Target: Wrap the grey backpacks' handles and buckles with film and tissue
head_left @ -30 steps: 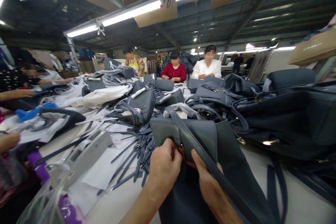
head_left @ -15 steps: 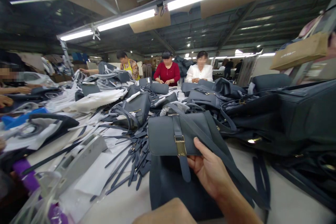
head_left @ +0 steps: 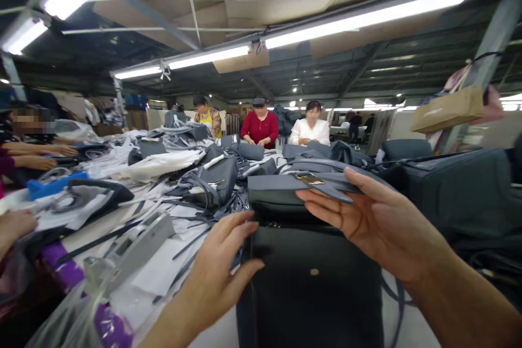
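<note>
A dark blue-grey bag (head_left: 314, 293) stands in front of me with its front flap (head_left: 269, 182) lifted, showing a small round snap on the front panel. My right hand (head_left: 367, 217) holds the flap's edge, thumb on top and fingers underneath, beside the gold buckle (head_left: 310, 180) and its strap end. At the bag's left side is my left hand (head_left: 224, 261), its thumb and fingers spread apart near the upper edge; whether the fingertips touch the bag cannot be made out.
More dark bags (head_left: 460, 190) are piled on the right. Straps, white sheets (head_left: 163, 164) and a grey holder (head_left: 134, 250) lie to the left, with a blue item (head_left: 57, 185) beyond. Several people work around the table; another person's hand (head_left: 16, 228) is at the left edge.
My right hand has raised the flap, which lay down over the bag's front. My left hand has come up from the bottom of view to the bag's left side. The camera view has tilted up.
</note>
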Available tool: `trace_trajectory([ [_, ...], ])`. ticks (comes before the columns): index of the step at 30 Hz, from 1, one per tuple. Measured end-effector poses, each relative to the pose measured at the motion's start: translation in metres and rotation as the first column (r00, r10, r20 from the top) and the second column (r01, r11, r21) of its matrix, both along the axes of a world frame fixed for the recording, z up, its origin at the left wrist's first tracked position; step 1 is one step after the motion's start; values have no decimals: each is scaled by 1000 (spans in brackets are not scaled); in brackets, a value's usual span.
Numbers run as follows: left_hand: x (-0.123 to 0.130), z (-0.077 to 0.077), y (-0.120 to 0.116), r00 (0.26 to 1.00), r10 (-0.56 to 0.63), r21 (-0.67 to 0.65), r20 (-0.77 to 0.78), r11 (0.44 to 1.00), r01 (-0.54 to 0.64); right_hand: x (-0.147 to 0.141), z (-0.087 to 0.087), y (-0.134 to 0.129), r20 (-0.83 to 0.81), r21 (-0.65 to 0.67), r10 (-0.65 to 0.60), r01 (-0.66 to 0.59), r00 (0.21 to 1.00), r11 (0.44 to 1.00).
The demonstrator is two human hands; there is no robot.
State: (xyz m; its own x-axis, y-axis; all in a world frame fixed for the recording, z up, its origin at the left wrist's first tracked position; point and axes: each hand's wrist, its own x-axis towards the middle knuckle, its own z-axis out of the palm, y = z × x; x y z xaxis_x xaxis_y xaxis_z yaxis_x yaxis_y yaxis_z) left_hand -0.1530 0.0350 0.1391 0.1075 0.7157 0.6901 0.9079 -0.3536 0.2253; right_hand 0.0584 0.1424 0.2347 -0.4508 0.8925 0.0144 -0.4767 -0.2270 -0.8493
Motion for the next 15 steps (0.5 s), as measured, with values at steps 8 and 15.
trace_trajectory([
  [8, 35, 4, 36, 994, -98, 116, 52, 989, 91, 29, -29, 12, 467, 798, -274, -268, 840, 539],
  [15, 25, -3, 47, 978, -156, 198, 135, 972, 128, 23, -45, 31, 471, 798, -633, -603, 615, 9],
])
